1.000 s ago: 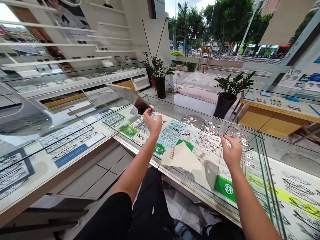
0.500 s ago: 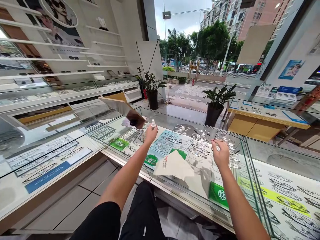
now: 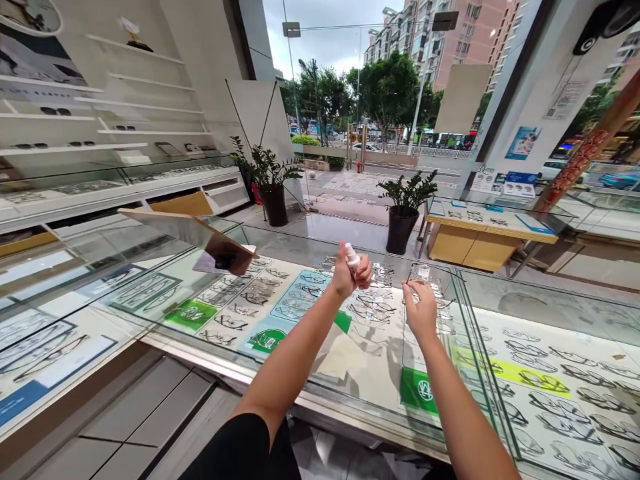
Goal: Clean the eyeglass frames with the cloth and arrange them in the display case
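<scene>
Over the glass counter (image 3: pixel 320 235), my left hand (image 3: pixel 345 277) is closed around a small white spray bottle (image 3: pixel 352 254), its nozzle end up. To its right, my right hand (image 3: pixel 421 310) pinches a thin dark-rimmed pair of eyeglasses (image 3: pixel 412 268) between thumb and fingers; much of the frame blends with the rows of glasses behind. Bottle and eyeglasses are apart. Below my left forearm, a beige cleaning cloth (image 3: pixel 345 357) lies on the counter top, partly covered by the arm. Several eyeglasses (image 3: pixel 373 307) are laid out under the glass.
A tilted mirror (image 3: pixel 200 240) stands on the counter at left. Green cards (image 3: pixel 191 313) lie among the displayed frames. Beyond the counter are two potted plants (image 3: pixel 274 203) and a wooden display table (image 3: pixel 465 243). Another glass case section (image 3: pixel 550 293) extends to the right.
My left hand has moved right with the spray bottle, closer to the eyeglasses. The view has turned right, and my left forearm now covers part of the cloth.
</scene>
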Demonstrator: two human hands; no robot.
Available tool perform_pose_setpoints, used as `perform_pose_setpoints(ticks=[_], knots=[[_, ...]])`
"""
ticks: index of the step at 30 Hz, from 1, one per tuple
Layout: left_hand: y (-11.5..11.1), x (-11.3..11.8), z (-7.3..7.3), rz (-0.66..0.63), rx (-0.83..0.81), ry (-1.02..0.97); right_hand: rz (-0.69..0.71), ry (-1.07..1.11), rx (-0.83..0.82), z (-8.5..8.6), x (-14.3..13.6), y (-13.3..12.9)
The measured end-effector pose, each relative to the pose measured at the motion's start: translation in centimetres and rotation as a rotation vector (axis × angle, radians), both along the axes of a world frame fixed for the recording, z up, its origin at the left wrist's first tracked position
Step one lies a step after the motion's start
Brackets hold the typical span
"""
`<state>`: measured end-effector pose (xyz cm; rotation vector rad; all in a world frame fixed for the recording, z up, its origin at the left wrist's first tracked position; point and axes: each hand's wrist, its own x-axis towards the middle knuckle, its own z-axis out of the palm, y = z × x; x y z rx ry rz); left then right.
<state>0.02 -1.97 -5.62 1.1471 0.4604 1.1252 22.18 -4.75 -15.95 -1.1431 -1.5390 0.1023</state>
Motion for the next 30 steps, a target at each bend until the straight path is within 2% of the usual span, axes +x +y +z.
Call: perform_pose_setpoints(ticks=[5, 9, 11, 15, 17, 30], knots=[[1.4, 1.7, -3.9, -0.22, -0.064, -0.046, 0.072, 0.025, -0.05, 0.9, -0.8, -0.9], [2.0, 1.8, -5.8, -0.308, -0.059, -0.022, 0.144, 0.078, -0.081, 1.6, -1.4, -1.6], [2.2, 1.8, -6.3, -0.247, -0.039, 0.011, 0.182, 0.108, -0.099, 1.9, -1.6, -1.9], [2.3, 2.3, -7.1, 0.023, 0.055, 0.207, 0.302, 0.193, -0.177, 2.6, -1.8, -2.5], [2.2, 2.6, -7.3, 0.1, 0.091, 0.299, 0.363, 0.225, -0.232, 2.9, -2.0, -2.7], [2.4, 3.0, -8.4, 0.145, 0.159, 0.454, 0.536, 0.295, -0.329, 2.6, -2.5, -2.8]])
